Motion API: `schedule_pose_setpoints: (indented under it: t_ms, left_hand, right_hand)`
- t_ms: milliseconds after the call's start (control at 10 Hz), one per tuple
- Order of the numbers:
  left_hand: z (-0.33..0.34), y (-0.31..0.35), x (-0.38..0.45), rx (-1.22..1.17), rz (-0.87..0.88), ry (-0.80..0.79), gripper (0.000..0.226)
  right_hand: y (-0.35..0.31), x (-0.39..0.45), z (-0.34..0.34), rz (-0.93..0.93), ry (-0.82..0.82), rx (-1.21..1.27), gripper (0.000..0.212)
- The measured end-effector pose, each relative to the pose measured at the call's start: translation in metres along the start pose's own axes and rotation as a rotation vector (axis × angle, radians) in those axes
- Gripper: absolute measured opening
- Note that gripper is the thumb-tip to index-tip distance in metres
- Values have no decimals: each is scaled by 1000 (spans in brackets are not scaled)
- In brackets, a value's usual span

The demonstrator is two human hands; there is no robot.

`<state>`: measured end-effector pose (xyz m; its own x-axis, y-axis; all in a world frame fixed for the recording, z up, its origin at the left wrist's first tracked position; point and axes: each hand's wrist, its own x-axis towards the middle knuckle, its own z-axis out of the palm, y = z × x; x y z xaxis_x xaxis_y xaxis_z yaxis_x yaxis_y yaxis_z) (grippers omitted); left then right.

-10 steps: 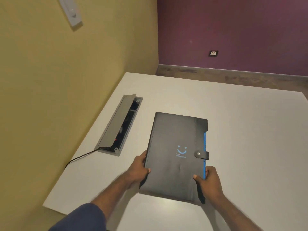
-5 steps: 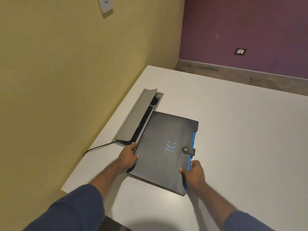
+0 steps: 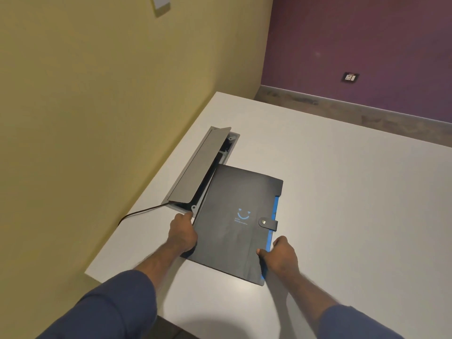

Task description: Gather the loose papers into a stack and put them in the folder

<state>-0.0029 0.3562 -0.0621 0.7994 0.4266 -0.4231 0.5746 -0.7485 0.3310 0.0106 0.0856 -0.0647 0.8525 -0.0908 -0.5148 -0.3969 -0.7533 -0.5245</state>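
Note:
A black folder [image 3: 234, 223] with a blue smiley print, a snap strap and a blue right edge lies closed on the white table [image 3: 354, 216]. My left hand [image 3: 182, 232] grips its left edge near the bottom. My right hand [image 3: 281, 256] grips its lower right edge by the blue strip. No loose papers are visible anywhere on the table.
A grey cable box [image 3: 198, 167] with its lid propped open is set into the table right beside the folder's upper left edge, and a black cable [image 3: 137, 214] runs out of it. A yellow wall is at the left, a purple wall behind.
Both hands have carried the folder to the left, until its left edge sits against the open cable box. The grips on both edges are unchanged.

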Motion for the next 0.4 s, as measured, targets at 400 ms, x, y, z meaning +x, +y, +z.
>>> schedule_pose_setpoints:
  t_ms: [400]
  left_hand:
    - [25, 108, -58, 200, 650, 260, 69]
  right_hand:
    - [46, -8, -96, -293, 437, -235, 47]
